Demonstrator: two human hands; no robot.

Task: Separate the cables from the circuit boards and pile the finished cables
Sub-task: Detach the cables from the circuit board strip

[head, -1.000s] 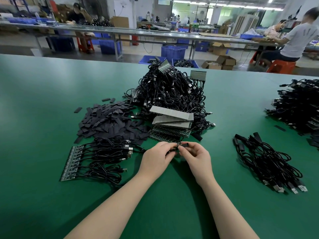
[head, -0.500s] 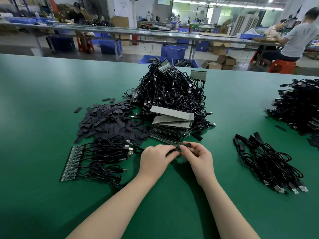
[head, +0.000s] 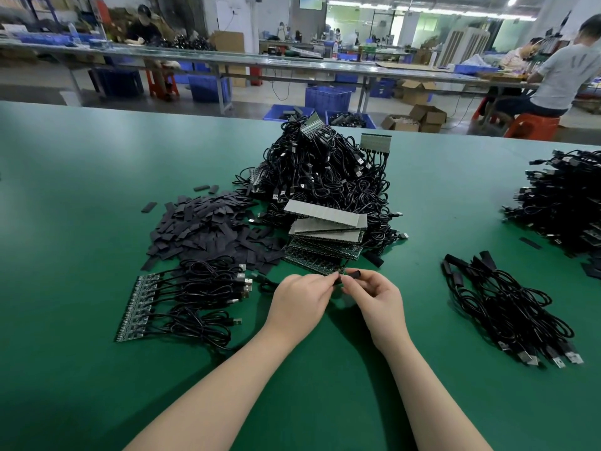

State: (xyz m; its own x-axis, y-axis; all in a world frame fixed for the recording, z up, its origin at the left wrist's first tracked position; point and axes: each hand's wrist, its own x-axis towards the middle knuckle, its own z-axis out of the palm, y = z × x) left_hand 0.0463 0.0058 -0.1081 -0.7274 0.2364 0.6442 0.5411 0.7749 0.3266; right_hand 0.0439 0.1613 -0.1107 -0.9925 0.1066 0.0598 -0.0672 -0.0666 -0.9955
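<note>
My left hand [head: 299,301] and my right hand [head: 374,297] meet at the middle of the green table [head: 81,222], fingertips pinching the end of a black cable [head: 340,278] and a short black sleeve [head: 353,274] on it. The cable trails left under my left hand. To the left lies a circuit board strip [head: 138,307] with several black USB cables [head: 201,288] still attached. Behind my hands sits a stack of bare boards [head: 325,229] against a big heap of cables on boards [head: 325,177]. A pile of loose cables [head: 507,307] lies to the right.
A spread of flat black sleeves [head: 208,229] covers the table left of the heap. Another dark cable heap [head: 566,200] sits at the right edge. Beyond the table are workbenches, blue crates [head: 327,97], cardboard boxes and seated people [head: 566,73].
Both hands have stayed together at the same spot. The fingers have shifted slightly on the cable end, and the black sleeve now shows above my right fingertips.
</note>
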